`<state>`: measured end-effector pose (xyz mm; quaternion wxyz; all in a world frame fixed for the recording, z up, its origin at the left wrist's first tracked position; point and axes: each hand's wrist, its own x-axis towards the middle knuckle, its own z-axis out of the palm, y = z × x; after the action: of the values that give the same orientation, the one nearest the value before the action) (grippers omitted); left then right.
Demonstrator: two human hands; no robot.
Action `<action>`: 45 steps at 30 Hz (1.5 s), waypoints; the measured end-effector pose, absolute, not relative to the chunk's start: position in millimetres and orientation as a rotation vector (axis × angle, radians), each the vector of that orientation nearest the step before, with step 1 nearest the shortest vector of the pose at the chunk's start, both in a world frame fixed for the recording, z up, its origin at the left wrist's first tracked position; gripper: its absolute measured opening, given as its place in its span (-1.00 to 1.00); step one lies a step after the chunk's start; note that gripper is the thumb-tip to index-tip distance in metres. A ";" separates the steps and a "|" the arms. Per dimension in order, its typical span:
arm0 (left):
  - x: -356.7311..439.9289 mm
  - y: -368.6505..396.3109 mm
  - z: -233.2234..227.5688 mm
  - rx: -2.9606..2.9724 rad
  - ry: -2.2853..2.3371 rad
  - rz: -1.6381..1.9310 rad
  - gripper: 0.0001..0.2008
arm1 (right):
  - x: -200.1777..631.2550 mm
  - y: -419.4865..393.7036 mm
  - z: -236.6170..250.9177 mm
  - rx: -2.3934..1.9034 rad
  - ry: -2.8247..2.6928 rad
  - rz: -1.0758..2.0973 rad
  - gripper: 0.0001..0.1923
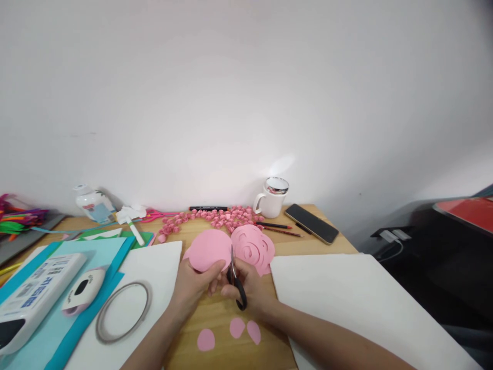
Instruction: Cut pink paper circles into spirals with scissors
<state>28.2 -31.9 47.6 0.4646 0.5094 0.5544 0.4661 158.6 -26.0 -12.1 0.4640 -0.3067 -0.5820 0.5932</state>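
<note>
Bright, even light; soft shadows; wide-angle bending at edges

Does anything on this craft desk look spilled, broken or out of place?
Nothing looks damaged. Small pink paper rolls lie strewn loosely by the white mug, and three pink paper offcuts lie on the wooden table near the hands.

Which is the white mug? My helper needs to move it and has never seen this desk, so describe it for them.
Go to the wooden table's far edge at the white wall. Right of the heap of small pink paper rolls, left of the black phone, stands the white mug. Its shiny lid and left-pointing handle mark it.
</note>
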 end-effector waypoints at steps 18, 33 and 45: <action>23.9 -27.3 38.3 1.165 1.219 1.104 -0.65 | 158.0 -23.9 -16.9 -0.678 -1.362 1.572 -0.59; 23.9 -28.0 37.7 1.150 1.333 1.084 -0.65 | 158.5 -23.1 -8.0 -0.662 -1.356 1.508 -0.54; 20.4 -25.4 37.6 1.180 1.304 1.057 -0.62 | 157.9 -24.2 -7.7 -0.647 -1.335 1.506 -0.56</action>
<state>20.4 -25.4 37.6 0.5184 0.4918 0.5436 0.4404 157.9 -24.2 -7.7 0.4915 -0.2664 -0.5498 0.6206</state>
